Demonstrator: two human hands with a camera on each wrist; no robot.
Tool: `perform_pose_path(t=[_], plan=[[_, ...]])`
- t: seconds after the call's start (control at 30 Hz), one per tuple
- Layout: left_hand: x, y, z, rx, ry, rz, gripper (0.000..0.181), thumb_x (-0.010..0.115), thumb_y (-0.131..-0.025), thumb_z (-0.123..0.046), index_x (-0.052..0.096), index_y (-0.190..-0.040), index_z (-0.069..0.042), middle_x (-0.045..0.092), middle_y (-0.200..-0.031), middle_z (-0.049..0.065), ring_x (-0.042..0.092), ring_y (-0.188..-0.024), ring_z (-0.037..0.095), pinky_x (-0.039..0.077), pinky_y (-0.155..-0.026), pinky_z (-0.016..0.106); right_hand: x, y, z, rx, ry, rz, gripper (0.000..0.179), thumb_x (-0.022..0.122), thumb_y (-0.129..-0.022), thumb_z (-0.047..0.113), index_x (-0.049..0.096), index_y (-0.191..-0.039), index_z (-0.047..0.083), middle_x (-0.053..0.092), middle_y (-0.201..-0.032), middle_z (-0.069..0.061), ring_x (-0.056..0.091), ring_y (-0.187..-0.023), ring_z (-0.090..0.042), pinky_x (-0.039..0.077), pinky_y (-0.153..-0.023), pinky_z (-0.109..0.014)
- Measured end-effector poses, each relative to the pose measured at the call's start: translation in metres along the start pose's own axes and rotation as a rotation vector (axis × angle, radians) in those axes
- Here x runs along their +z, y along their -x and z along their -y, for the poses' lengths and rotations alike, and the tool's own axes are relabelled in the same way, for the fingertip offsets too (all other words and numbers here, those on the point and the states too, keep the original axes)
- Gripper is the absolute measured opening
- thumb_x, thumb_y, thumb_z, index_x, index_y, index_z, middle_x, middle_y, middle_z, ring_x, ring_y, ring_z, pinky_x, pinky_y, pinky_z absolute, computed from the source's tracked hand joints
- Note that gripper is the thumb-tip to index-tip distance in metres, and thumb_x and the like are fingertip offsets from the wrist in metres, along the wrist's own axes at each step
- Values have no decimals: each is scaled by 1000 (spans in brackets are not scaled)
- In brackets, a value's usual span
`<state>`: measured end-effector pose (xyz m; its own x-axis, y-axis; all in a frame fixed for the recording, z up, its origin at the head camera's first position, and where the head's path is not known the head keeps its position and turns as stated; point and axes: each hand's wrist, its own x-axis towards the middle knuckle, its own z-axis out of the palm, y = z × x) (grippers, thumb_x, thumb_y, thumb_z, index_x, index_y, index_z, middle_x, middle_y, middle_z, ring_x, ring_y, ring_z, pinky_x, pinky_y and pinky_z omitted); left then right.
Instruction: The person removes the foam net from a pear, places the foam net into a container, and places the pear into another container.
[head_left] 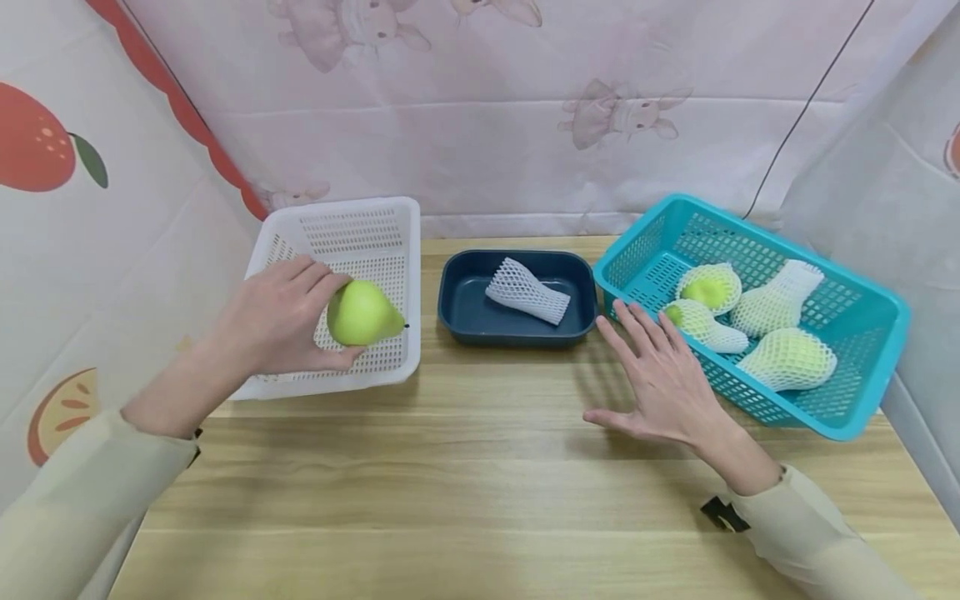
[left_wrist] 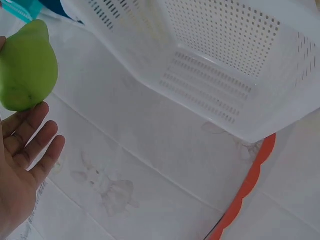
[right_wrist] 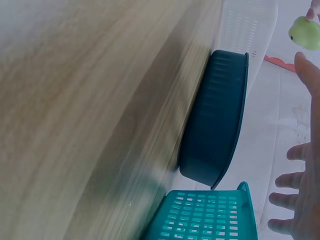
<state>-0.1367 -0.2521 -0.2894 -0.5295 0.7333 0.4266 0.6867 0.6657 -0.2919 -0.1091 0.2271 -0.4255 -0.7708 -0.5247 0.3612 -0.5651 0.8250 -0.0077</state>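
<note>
A green pear [head_left: 363, 313] is pinched between the thumb and fingers of my left hand [head_left: 288, 317], held above the white basket [head_left: 413, 292]. In the left wrist view the pear [left_wrist: 30, 67] shows against the fingertips, with the white basket [left_wrist: 145, 65] beyond. My right hand [head_left: 663, 379] holds nothing; its fingers are spread near the front left corner of the teal basket [head_left: 757, 225]. Inside that basket lie several pears in white foam nets, one of them a netted pear [head_left: 791, 360] near the front.
Between the baskets stands a dark blue tray [head_left: 517, 337] with a loose white foam net [head_left: 528, 292] in it. The wooden table [head_left: 465, 500] stretches toward me. A patterned cloth [head_left: 510, 167] hangs behind, and a printed cloth [head_left: 150, 250] lines the left side.
</note>
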Motion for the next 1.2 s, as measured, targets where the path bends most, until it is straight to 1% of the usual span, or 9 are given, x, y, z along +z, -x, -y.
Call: perform_pose_path(t=[0.13,0.23,0.43,0.53,0.77,0.93,1.07,1.2], plan=[[4,-3,13,-29,5,27,78,84,-62,-55,70,-108,6,74,-91,20,66,-82,36,58,-70,44,0,0,0,2,-1,1,124,22,-80,102,35,-165,12,31,-173,-19,32,-157,-42,28,-125,-67],[7,-5,22,-65,24,60,75,84,-63,-53,70,-107,6,74,-93,21,65,-83,37,58,-70,45,-1,1,0,5,0,-1,124,21,-80,102,36,-164,11,31,-173,-19,32,-157,-42,28,-125,-67],[17,-6,40,-172,41,171,71,87,-66,-50,69,-106,5,73,-93,20,63,-84,35,58,-69,46,-1,2,-1,7,5,-5,124,20,-80,102,37,-164,11,32,-172,-20,33,-156,-44,28,-125,-67],[24,-8,49,-228,54,232,68,87,-68,-48,68,-106,5,73,-94,20,62,-86,35,58,-73,47,0,2,-1,8,6,-7,124,20,-80,102,37,-164,11,32,-172,-20,34,-155,-44,29,-125,-67],[39,-15,64,-370,107,374,67,88,-74,-47,68,-113,4,74,-106,22,64,-99,37,57,-85,52,0,1,-2,7,8,-30,126,20,-79,102,39,-162,10,34,-171,-21,34,-155,-44,28,-125,-67],[52,-17,77,-456,115,455,70,85,-78,-49,66,-119,4,72,-110,22,61,-102,37,56,-87,52,0,1,-2,7,3,-31,124,21,-80,102,37,-164,11,33,-171,-21,35,-155,-45,30,-124,-67],[64,-18,89,-511,117,496,70,81,-80,-51,64,-119,3,70,-112,22,59,-102,36,55,-86,51,1,2,-1,4,13,-32,124,20,-80,102,38,-163,11,33,-171,-21,35,-155,-44,31,-123,-68],[76,-20,99,-538,127,515,67,80,-80,-52,64,-117,2,70,-110,20,59,-100,34,53,-83,49,2,2,-1,1,19,-39,125,19,-80,102,38,-163,11,32,-172,-20,34,-155,-44,31,-124,-68]])
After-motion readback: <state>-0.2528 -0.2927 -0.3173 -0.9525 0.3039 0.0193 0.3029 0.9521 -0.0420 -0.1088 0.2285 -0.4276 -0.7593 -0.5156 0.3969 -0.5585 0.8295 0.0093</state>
